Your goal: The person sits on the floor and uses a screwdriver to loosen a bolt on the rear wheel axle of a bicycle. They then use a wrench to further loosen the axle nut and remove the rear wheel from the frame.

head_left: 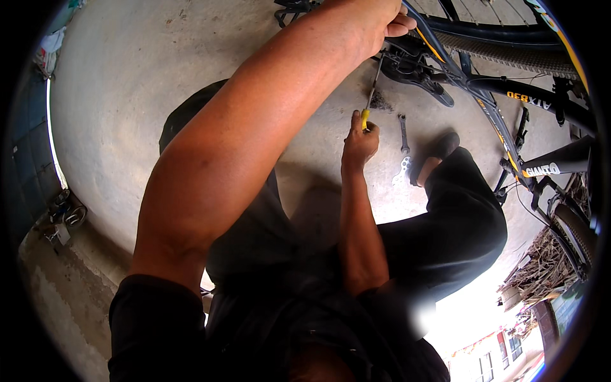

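My left hand (pixel 389 24) reaches to the top of the view beside a black-and-orange bicycle frame tube (pixel 428 39), fingers curled; what they hold is hidden. My right hand (pixel 360 143) grips a yellow-handled screwdriver (pixel 365 118), its long shaft pointing up to the black parts around the crank and pedal (pixel 410 70). On the concrete floor to the right of that hand lie an open-ended wrench (pixel 403 134) and, just below it, a flat silver tool with holes (pixel 402 170).
My dark-trousered legs (pixel 449 235) are spread on the concrete floor (pixel 108 114). More bicycle tubes (pixel 554 108) and wheels (pixel 509 57) fill the upper right. A pile of dry sticks (pixel 531 274) is at the lower right, assorted clutter (pixel 63 216) by the left wall.
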The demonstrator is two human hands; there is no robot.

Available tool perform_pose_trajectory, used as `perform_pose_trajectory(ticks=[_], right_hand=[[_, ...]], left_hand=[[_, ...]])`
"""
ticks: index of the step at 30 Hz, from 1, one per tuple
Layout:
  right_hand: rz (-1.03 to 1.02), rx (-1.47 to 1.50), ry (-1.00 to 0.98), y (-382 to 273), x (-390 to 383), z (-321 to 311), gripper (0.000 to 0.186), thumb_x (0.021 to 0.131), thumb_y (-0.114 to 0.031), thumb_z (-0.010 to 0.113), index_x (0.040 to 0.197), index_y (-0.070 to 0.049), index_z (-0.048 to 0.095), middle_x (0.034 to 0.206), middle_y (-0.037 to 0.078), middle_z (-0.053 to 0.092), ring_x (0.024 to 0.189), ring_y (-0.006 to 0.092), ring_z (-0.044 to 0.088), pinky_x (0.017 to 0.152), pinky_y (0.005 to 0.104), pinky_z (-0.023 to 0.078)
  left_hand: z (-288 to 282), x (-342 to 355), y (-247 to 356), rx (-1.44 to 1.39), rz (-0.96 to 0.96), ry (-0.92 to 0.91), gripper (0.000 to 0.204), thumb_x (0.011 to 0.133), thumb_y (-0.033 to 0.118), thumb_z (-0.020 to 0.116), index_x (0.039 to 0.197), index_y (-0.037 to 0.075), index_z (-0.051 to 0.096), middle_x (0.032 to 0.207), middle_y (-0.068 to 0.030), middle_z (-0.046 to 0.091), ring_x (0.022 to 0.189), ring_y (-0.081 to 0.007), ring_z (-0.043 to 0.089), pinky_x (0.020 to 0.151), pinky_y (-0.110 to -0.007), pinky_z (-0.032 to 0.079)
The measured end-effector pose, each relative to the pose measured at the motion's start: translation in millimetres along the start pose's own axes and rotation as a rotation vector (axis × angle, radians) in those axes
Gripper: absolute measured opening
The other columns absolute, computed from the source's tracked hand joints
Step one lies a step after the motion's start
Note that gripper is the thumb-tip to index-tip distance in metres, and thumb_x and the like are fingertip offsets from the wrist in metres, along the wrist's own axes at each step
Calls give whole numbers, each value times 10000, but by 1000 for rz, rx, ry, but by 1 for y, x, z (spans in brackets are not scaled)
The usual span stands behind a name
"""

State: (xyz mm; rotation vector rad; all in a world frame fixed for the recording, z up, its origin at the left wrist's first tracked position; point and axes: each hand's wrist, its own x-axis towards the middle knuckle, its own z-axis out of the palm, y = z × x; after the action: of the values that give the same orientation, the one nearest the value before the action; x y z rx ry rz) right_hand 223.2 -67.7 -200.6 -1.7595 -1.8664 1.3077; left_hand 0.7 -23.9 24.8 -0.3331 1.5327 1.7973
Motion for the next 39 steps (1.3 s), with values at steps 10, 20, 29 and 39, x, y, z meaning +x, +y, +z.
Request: perform_pose_trajectory(ticks=[10,20,29,39], right_hand=[[181,374,-207,-7,-3,-4,420,929,-365,784,977,2,586,774,77,603,570,157,558,515,320,474],[515,818,-489,-14,5,-16,371,988,-412,692,979,-54,592,766,34,560,564,138,552,444,288,422],[455,517,-301,-21,1,-9,511,948,-524,714,898,-29,598,711,45,564,540,154,564,452,295,432],[383,531,-322,-25,1,-9,566,975,-568,658,824,-31,569,595,11,472,433,120,433,398,284,352]], left_hand=[[0,0,-1,14,5,-3,255,1015,283,625,994,29,641,810,-82,657,632,-193,662,545,-293,563],[-1,2,-3,-12,28,-29,253,1013,278,618,981,28,636,817,-87,656,642,-198,660,540,-299,553],[0,4,-3,-13,7,-13,248,1010,268,629,980,22,634,809,-90,651,626,-203,658,516,-292,544],[4,9,1,2,-56,16,252,1013,272,627,983,23,630,810,-91,640,621,-205,651,528,-296,555]])
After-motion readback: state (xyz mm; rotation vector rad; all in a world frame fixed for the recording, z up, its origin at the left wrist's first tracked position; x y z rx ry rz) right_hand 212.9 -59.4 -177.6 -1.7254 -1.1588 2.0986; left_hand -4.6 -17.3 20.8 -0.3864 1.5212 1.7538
